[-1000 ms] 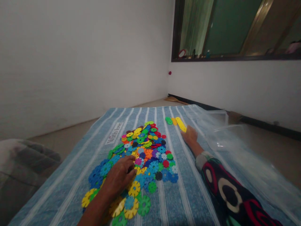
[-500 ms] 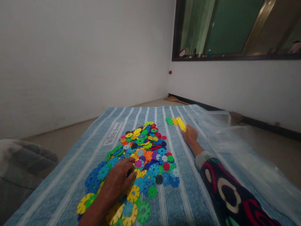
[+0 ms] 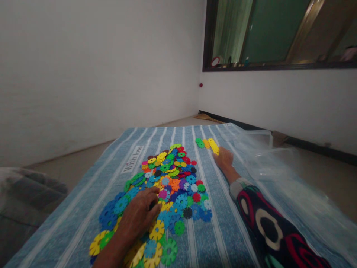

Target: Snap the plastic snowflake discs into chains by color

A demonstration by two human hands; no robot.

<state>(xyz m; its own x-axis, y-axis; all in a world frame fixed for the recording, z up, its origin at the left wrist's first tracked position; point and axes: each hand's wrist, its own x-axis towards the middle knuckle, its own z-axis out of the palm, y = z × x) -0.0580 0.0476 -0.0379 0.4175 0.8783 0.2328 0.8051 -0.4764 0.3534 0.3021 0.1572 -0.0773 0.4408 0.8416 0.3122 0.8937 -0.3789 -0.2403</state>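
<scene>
A heap of notched plastic snowflake discs [image 3: 182,201] in many colours is spread over the middle of the striped cloth. My left hand [image 3: 143,208] rests on the heap's left side, palm down, fingers loosely bent with a gap by the thumb; nothing shows in its grasp. Farther off, my right hand [image 3: 224,158] is closed at the near end of a row of yellow snowflake discs [image 3: 213,146]; its fingertips are partly hidden. Just left of that row lie a short orange row [image 3: 206,143] and green discs [image 3: 200,143].
Clear plastic containers [image 3: 272,163] stand along the right side of the blue striped cloth [image 3: 83,201]. A "With love" label [image 3: 133,159] is on the cloth's left. At the far left, grey fabric [image 3: 28,197] shows beside the table. Walls and a window [image 3: 267,33] lie beyond.
The view has shifted very slightly. Both hands stay in nearly the same places, the right still at the yellow row and the left on the heap.
</scene>
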